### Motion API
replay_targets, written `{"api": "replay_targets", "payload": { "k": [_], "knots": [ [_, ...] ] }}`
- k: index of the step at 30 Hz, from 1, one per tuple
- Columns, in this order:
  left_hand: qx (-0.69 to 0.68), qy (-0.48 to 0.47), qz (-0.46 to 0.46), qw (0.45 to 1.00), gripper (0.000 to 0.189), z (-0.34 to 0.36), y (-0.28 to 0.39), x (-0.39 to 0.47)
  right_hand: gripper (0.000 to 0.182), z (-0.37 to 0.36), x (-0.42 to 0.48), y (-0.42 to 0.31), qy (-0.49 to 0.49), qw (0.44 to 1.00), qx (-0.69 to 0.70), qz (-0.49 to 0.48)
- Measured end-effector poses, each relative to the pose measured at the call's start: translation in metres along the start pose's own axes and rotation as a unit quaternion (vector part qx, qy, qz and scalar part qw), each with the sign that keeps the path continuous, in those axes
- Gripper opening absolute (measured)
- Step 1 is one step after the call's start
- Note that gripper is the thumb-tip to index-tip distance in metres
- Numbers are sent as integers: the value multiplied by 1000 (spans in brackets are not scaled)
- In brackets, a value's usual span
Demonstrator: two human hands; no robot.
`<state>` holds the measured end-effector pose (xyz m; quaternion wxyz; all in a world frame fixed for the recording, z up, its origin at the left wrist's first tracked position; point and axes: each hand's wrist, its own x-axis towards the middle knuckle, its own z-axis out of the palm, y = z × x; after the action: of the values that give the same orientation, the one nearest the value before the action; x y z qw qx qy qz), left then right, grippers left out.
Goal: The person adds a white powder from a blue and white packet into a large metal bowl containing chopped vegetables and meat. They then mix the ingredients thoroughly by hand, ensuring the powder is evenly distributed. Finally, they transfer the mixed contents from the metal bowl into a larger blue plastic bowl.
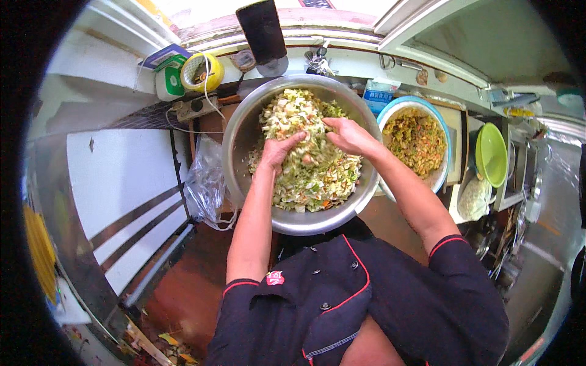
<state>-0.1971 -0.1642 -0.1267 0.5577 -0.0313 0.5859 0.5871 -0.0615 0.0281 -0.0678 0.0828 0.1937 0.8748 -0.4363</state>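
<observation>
A large stainless steel basin [233,155] stands before me with a heap of finely chopped vegetables [316,192], mostly pale green and white with orange bits. My left hand [275,153] is on the near left of a raised mound, its thumb on top and its fingers buried. My right hand [347,136] grips the mound from the right, fingers partly sunk in. Between the two hands the vegetables are blurred. The fingertips of both hands are mostly hidden by the mix.
Right of the basin sits a blue-rimmed bowl [446,137] of browner chopped filling. A green plastic bowl [493,155] is farther right. Behind are a phone [263,32] on a stand, keys [320,61] and yellow tape [215,75]. A plastic bag [206,183] hangs at left.
</observation>
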Motion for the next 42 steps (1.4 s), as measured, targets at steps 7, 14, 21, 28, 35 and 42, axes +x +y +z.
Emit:
{"api": "replay_targets", "payload": {
  "k": [7,14,21,28,35,42],
  "knots": [
    [98,114,77,986,51,28,-2,-103,48,-62,-23,-28,-59,985,-161,-13],
    [-69,222,167,958,94,-26,-79,-64,35,-20,47,-16,-65,968,-240,37],
    [-173,90,84,977,91,-18,-32,-36,52,6,83,-21,-250,966,-61,-22],
    [-139,91,214,963,51,23,-28,-75,51,-65,14,-69,-200,971,-115,-62],
    [-105,128,160,973,62,38,-52,-115,35,-98,-26,-47,-80,959,-268,-55],
    [-325,179,67,926,82,11,-117,-60,25,-24,8,55,-183,976,-113,39]
  ]
}}
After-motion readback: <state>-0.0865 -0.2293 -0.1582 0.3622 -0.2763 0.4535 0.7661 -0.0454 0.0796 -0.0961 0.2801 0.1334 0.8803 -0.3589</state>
